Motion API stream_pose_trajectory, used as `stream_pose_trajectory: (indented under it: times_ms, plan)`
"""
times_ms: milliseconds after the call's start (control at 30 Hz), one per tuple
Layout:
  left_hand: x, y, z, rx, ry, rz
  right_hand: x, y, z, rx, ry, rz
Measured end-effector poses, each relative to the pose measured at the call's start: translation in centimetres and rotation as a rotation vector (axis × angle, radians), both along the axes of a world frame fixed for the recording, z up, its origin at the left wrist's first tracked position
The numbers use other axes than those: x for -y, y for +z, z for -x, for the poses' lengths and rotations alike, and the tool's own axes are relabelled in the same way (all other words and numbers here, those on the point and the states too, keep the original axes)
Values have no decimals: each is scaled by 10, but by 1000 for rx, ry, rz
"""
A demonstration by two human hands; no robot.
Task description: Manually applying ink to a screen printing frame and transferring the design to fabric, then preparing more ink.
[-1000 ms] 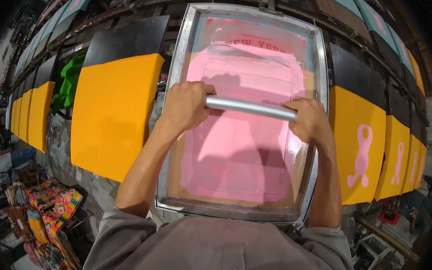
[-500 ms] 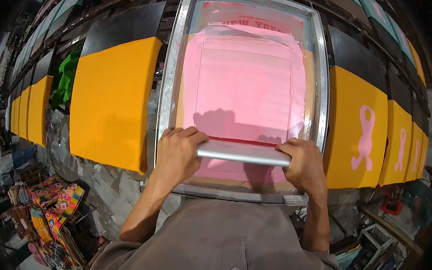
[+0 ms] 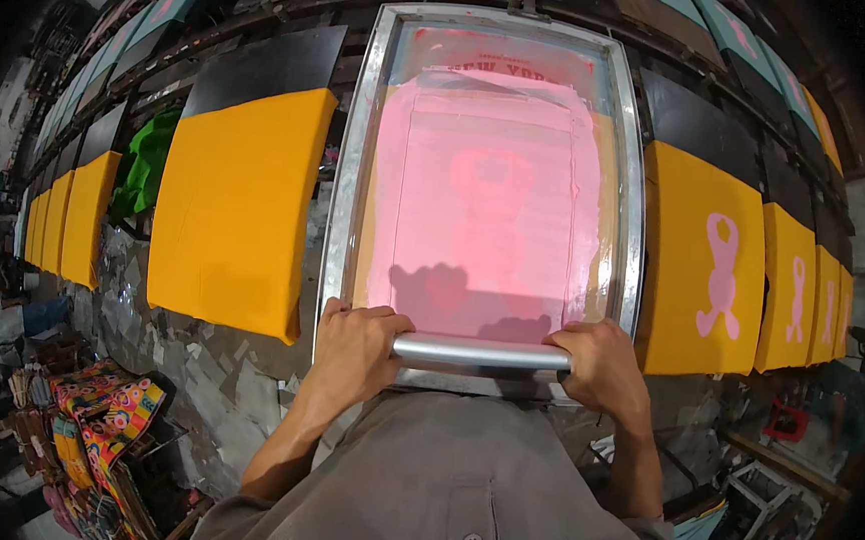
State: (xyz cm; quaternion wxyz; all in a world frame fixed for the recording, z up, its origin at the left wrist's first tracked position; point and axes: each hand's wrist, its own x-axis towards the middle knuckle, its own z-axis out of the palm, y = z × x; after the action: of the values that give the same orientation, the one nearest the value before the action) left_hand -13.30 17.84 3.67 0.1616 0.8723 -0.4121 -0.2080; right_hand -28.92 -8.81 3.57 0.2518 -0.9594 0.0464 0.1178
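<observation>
A silver squeegee [image 3: 482,351] lies across the lower end of a metal-framed printing screen [image 3: 634,214]. My left hand [image 3: 357,350] grips its left end and my right hand [image 3: 601,372] its right end, both closed around it. Pink ink [image 3: 498,119] covers most of the mesh, with a faint figure shape showing through the middle and the hands' shadows above the bar. Some red lettering shows at the top of the mesh, partly under ink.
Yellow cloth-covered boards flank the screen, plain on the left [image 3: 236,206], pink-printed on the right [image 3: 704,189]. Green fabric [image 3: 144,160] hangs at left. Teal boards [image 3: 725,30] line the far rail. Patterned cloths [image 3: 112,408] lie lower left; a red object [image 3: 785,420] sits lower right.
Both hands have drawn the squeegee down the screen toward my body, from the upper middle to the lower end. The figure shape in the mesh now shows through the ink.
</observation>
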Motion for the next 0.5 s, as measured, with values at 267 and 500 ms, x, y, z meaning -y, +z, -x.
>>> stream_pose_trajectory:
  times_ms: [267,500]
  plan:
    - [66,2,-106,328,-27,180,85,14,-102,202,32,188]
    - [123,-39,-192,496,2,201,114,-26,-193,274,-74,218]
